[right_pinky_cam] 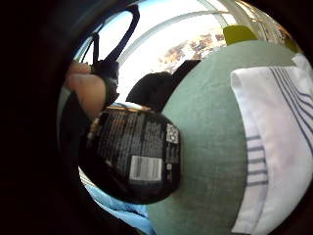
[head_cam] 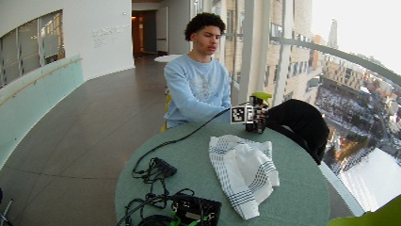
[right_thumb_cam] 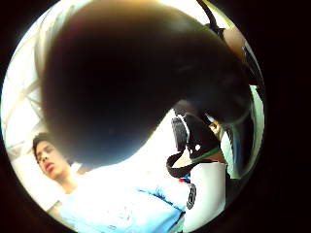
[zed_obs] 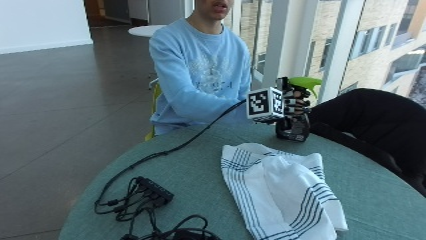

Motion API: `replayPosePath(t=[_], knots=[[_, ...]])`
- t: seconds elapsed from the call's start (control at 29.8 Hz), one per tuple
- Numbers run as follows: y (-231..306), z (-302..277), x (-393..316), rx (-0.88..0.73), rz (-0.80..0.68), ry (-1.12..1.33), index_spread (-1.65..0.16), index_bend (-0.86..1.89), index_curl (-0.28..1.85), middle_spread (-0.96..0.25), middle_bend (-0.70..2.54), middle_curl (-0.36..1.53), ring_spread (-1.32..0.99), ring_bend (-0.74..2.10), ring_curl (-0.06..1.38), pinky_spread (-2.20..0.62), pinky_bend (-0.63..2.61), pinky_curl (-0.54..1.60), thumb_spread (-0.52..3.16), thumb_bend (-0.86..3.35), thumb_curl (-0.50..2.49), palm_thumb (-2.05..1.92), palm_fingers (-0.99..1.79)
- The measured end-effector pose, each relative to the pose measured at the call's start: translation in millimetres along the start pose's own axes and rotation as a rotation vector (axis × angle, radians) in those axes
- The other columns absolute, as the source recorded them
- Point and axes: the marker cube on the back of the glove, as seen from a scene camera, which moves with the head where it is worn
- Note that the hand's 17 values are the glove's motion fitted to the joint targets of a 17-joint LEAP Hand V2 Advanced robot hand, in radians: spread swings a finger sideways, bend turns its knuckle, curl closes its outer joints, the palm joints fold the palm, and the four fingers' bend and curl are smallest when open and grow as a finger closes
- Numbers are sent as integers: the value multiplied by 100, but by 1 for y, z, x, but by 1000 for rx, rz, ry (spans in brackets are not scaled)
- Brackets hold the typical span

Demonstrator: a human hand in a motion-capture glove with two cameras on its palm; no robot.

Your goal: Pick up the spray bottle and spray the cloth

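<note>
Fine print and a barcode on the spray bottle [right_pinky_cam: 134, 156] label, none of it legible.

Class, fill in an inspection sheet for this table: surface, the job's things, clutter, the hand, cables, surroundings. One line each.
Surface: round green table.
Job's things: dark spray bottle upright near the table's far edge; white cloth with blue stripes lies crumpled mid-table, apart from the bottle.
Clutter: black box at the near edge.
Hand: gloved right hand wraps round the bottle, fingers curled.
Cables: black cable runs across the table to a tangle near a small hub.
Surroundings: dark chair beside the table; windows behind.
</note>
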Motion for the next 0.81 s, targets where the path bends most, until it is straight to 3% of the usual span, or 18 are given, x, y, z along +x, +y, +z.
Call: replayPosePath(t=[0.23, 0.57, 0.81], knots=[[30, -80, -14, -23, -4, 206, -29, 7, 34, -9, 33, 46, -8, 45, 39, 7, 23, 37, 105, -3, 45, 81, 92], [103, -192, 3, -55, 155, 532, -33, 11, 31, -9, 33, 46, -6, 28, 36, 14, 23, 38, 105, -4, 41, 75, 73], [171, -235, 20, -18, 264, 726, -35, 13, 30, -9, 30, 44, -4, 23, 33, 16, 23, 37, 105, -3, 39, 72, 71]])
